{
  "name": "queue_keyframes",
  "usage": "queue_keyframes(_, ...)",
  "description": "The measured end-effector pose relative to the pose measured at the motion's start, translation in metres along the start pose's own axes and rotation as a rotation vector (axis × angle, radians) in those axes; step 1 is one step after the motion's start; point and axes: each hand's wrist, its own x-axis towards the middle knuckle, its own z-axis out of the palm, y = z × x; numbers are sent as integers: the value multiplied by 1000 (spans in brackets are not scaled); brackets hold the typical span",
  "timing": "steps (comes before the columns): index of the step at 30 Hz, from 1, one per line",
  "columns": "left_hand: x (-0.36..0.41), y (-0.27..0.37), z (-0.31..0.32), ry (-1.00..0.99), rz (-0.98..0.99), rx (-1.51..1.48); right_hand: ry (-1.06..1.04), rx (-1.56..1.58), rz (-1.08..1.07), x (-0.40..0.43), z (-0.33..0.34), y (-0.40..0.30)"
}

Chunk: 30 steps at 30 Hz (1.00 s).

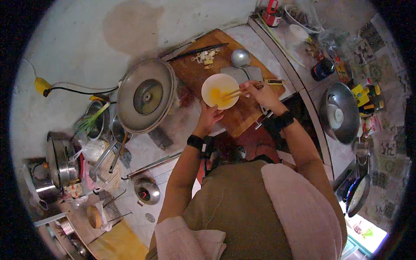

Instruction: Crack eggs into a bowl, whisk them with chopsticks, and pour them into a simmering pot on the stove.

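My left hand [210,117] grips the near left side of a white bowl [215,81], tilted over a wooden cutting board [191,73]. Yellow beaten egg [220,95] lies inside. In my right hand [262,95] is a pair of wooden chopsticks [234,93], their tips in the egg. Behind the bowl, chopped pale pieces [207,57] rest on the board beside a long dark stick-like tool [198,52]. A metal ladle [241,58] and the wide blade of a cleaver [239,74] lie close to the bowl's far right side; my right hand partly covers the area near the handle.
Left of the board stands a large round metal pan or lid [126,97]. Further left are pots [61,162] and green onions [92,120] in a metal container. A steel wok [346,113] and a dark bottle [322,69] stand to the right, with a frying pan [358,196] below.
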Motion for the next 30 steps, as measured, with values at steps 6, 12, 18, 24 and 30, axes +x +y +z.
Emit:
queue_keyframes(6, 5, -1, 3, 55, 48, -86, -33, 251, 30, -12, -4, -36)
queue_keyframes(12, 1, 7, 15, 68, 43, -142, 58, 113, 155, 7, -3, 11)
queue_keyframes(18, 0, 9, 14, -1, 128, -126, 25, 484, 130, -5, 1, -4)
queue_keyframes(24, 5, 13, 19, 44, 106, -141, 110, 248, 270, -4, 2, 18)
queue_keyframes(30, -8, 23, 25, 69, 102, -129, 107, 614, 221, -22, 4, 6)
